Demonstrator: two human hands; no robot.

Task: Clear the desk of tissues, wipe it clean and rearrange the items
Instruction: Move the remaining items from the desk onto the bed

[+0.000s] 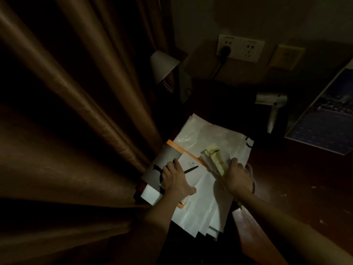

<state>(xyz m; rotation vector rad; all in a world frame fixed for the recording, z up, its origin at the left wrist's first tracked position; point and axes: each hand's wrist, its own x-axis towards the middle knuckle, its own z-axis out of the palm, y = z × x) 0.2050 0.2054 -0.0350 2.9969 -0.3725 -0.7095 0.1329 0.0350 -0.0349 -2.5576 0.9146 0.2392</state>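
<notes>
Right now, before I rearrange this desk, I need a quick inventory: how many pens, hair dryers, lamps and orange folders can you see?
Pen: 1
Hair dryer: 1
Lamp: 1
Orange folder: 1
Total: 4

Glossy white paper sheets (202,134) lie stacked flat on the dark wooden counter (286,169), fanned at the near edge. On the stack lie an orange flat folder (172,144), a grey booklet (168,155), and a small white notepad (191,161) bearing a slim black pen (191,169) set diagonally. Pale yellow packets (214,155) lie just beside it.
</notes>
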